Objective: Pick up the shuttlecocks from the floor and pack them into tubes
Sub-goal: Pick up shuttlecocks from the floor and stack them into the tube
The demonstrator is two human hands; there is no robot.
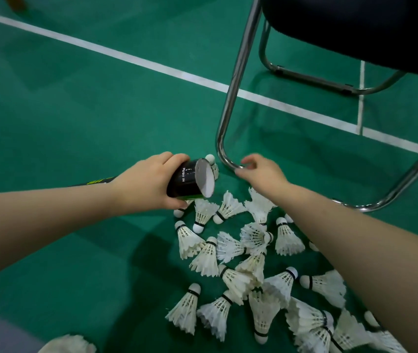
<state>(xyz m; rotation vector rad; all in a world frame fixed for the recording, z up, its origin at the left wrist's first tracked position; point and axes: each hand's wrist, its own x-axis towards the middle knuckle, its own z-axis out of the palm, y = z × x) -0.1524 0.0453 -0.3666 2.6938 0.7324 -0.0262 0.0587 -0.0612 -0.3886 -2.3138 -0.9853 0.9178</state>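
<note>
Shuttlecocks (253,271) heaped loose on the green floor (75,123), nearest the lens. Left hand (146,184) grip clenched round the tube (190,180), open mouth facing right. Right hand (261,171) empty, fingers loosely curled, beside the chair leg (236,80). Risk: forearm sweep crushes feathers; chair frame blocks reach on the right. Floor left of the pile is open.

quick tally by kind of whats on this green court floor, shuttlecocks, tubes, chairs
white feather shuttlecocks: about 24 (the pile overlaps and an arm hides some)
black cardboard tube, held in the left hand: 1
chrome-framed black chair: 1
total: about 26
</note>
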